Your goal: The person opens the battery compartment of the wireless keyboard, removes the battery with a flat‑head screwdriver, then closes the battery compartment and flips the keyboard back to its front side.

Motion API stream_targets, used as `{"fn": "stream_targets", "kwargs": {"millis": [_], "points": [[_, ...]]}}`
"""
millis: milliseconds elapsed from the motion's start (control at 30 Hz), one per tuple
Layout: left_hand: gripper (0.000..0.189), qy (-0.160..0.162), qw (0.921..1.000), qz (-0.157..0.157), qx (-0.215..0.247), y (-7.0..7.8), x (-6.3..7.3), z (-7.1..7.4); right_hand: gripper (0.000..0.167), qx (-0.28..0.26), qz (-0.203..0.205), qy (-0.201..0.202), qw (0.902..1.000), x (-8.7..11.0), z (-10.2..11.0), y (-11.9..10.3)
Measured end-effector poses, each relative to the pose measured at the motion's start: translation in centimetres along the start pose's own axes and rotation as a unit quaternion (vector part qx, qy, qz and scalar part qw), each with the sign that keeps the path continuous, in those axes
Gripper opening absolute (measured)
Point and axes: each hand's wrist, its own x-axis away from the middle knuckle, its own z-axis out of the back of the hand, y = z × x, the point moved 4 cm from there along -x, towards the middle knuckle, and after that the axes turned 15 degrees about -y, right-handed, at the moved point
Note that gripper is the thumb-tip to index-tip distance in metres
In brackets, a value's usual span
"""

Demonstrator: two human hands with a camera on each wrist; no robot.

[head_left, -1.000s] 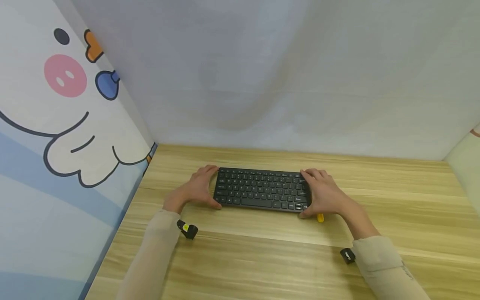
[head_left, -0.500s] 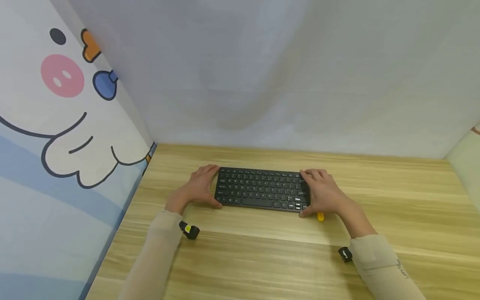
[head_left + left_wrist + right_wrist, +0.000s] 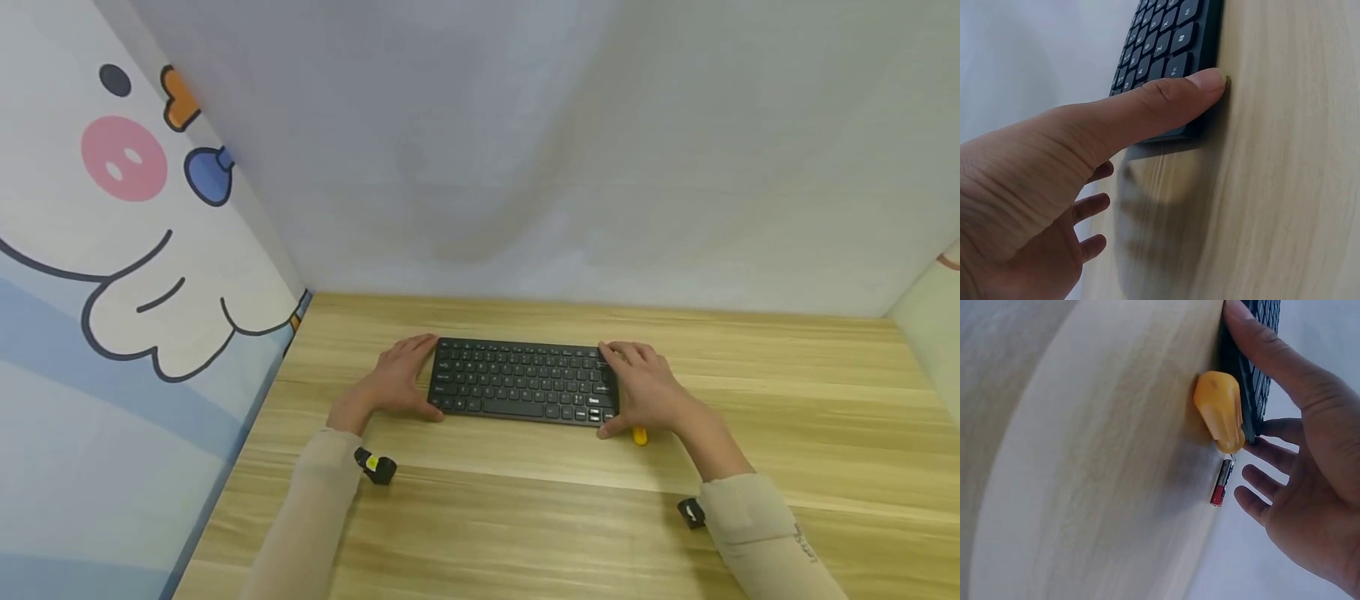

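Note:
A black compact keyboard (image 3: 522, 381) lies keys up on the wooden table. At its left end my left hand (image 3: 396, 381) grips it, thumb at the front corner and fingers reaching the back corner. My right hand (image 3: 643, 385) spans the right end the same way. In the left wrist view the thumb (image 3: 1166, 103) presses the front corner beside the Fn key. The right wrist view has a yellow-orange bulbous handle (image 3: 1217, 400) on the table against the keyboard's right end; past it lies a small red, black and silver battery (image 3: 1222, 481), hidden behind the hand from the head.
The wooden table (image 3: 480, 500) meets a pale cloth wall (image 3: 570, 167) behind the keyboard. On the left stands a panel with a cartoon animal print (image 3: 142, 250). A pale green panel (image 3: 933, 333) borders the right side. Both wrists wear small black cameras.
The view shifts slightly with the head. Both hands stay on the keyboard's ends, and the keyboard keeps its place.

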Motion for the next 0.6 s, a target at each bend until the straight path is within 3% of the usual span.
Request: {"fn": "stream_targets", "kwargs": {"millis": [233, 433, 600], "points": [[0.114, 0.015, 0.9998, -0.013, 0.004, 0.3, 0.7, 1.0, 0.129, -0.048, 0.032, 0.007, 0.9983, 0.6, 0.1, 0.2], [0.09, 0.055, 0.9981, -0.026, 0.012, 1.4, 0.8, 2.3, 0.105, -0.063, 0.048, 0.024, 0.9966, 1.3, 1.1, -0.2], [0.085, 0.106, 0.9938, -0.033, 0.011, 2.8, 1.2, 3.2, 0.081, -0.066, 0.045, 0.051, 0.9955, 1.8, 2.3, -1.3]]}}
